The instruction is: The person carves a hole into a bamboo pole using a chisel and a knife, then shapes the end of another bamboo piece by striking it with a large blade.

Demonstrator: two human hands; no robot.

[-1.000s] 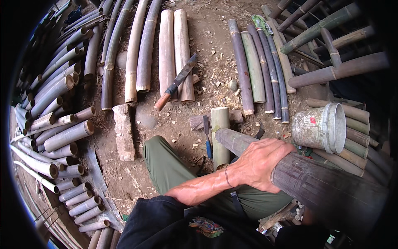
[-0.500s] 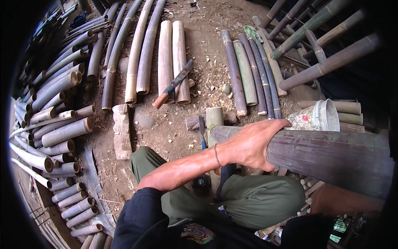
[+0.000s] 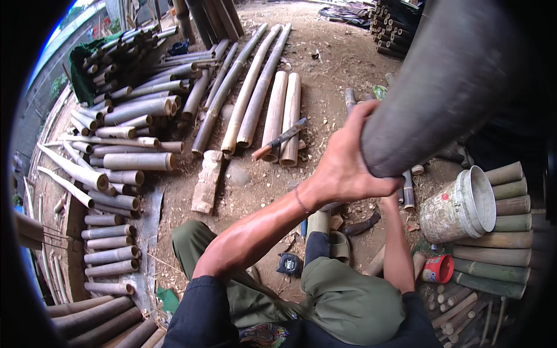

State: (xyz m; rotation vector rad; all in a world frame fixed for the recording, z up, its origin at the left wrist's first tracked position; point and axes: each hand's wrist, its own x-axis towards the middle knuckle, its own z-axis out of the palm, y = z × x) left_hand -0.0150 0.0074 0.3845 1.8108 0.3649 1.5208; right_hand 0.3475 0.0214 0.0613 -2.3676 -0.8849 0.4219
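A thick dark bamboo pole [image 3: 447, 87] slants up toward the upper right, blurred and very near. My left hand [image 3: 342, 159] is clasped around its lower end, with the thumb beneath the rim. My right forearm [image 3: 399, 246] rises from below toward that same end. The right hand is hidden behind the left thumb and the pole, so its fingers do not show. Beyond my left hand, a machete [image 3: 281, 139] with a wooden handle lies across two pale bamboo lengths [image 3: 277, 110]. A black tape measure [image 3: 289, 264] lies on the ground between my legs.
Stacked bamboo [image 3: 139, 107] fills the left side. Several long poles [image 3: 249, 87] lie ahead. A rough wooden slab [image 3: 207, 181] is left of my knee. At right stand a dirty white bucket [image 3: 447, 211] and a red container [image 3: 430, 269], beside stacked bamboo [image 3: 493, 255].
The pole has swung from lying level at right to slanting upward, my left hand still on its end. My right forearm has come up toward it. The view has turned rightward and up.
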